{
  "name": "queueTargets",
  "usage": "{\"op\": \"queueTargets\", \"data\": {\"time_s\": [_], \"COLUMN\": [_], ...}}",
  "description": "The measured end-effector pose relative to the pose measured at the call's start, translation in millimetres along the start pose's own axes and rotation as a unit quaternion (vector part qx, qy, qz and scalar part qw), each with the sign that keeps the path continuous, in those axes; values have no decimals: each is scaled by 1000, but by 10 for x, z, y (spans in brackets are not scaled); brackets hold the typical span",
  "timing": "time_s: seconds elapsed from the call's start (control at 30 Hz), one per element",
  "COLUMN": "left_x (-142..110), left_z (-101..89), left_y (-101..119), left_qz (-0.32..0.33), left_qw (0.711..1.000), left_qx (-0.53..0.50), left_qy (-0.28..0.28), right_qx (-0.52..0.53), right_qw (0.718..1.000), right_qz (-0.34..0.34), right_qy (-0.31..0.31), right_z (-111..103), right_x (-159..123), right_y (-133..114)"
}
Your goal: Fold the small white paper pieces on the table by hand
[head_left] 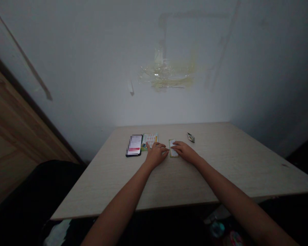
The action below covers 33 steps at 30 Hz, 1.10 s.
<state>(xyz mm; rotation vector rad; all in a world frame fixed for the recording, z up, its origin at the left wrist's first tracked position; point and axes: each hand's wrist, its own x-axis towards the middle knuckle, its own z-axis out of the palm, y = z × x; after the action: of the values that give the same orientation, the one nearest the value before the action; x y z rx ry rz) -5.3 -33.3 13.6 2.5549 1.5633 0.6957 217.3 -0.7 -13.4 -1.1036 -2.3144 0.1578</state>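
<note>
My left hand (156,154) lies palm down on the pale table, its fingertips reaching toward a small yellow-edged card (173,153) and its thumb side touching the corner of a printed green-and-white card (149,139). My right hand (185,152) rests over the small card's upper half, with the fingers lying on it. I cannot tell whether those fingers grip the card. A black smartphone (134,145) with a lit, pixelated screen lies flat left of the printed card.
The pale wood-grain table (220,164) meets a stained white wall with old tape marks (166,73) at its far edge. A small crumpled foil-like wrapper (191,137) lies beyond my right hand. A wooden panel (13,119) stands to the left.
</note>
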Motion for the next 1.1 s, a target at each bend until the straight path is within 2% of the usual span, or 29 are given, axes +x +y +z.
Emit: {"op": "queueTargets", "data": {"time_s": [1.1], "left_x": [4], "left_z": [-31], "left_y": [19], "left_qz": [-7], "left_qw": [1000], "left_qx": [4], "left_qy": [-13], "right_qx": [-13], "right_qw": [1000], "right_qz": [-12], "right_qy": [-5], "right_z": [7], "right_x": [19], "right_y": [5]}}
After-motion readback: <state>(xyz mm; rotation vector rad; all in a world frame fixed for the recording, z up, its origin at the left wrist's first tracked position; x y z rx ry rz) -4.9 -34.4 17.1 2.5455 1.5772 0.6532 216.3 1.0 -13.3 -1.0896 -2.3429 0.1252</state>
